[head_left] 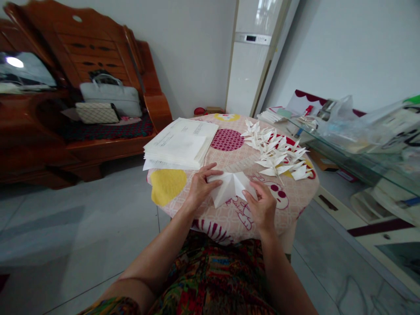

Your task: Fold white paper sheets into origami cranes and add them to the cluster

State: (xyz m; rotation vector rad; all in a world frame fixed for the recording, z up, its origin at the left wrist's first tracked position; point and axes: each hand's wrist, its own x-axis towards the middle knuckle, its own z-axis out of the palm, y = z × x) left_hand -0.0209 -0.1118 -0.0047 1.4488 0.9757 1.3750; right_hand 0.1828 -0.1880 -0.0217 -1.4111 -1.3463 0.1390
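Observation:
A partly folded sheet of white paper (225,190) is held between my two hands above the near part of the table, with creases running down from its middle. My left hand (201,186) pinches its left side between thumb and fingers. On the right side, my right hand (260,201) grips the other edge, thumb in front. Beyond my left hand lies a thick stack of white paper (180,142), some sheets printed. Several folded white paper cranes (274,148) lie clustered past my right hand.
A patterned cloth (167,186) covers the round table. To the right stands a glass-topped cabinet (361,164) with plastic bags (344,120) on it. A wooden bench (98,48) holding a grey handbag (113,98) is at the left, and a tall white air conditioner (251,74) stands behind.

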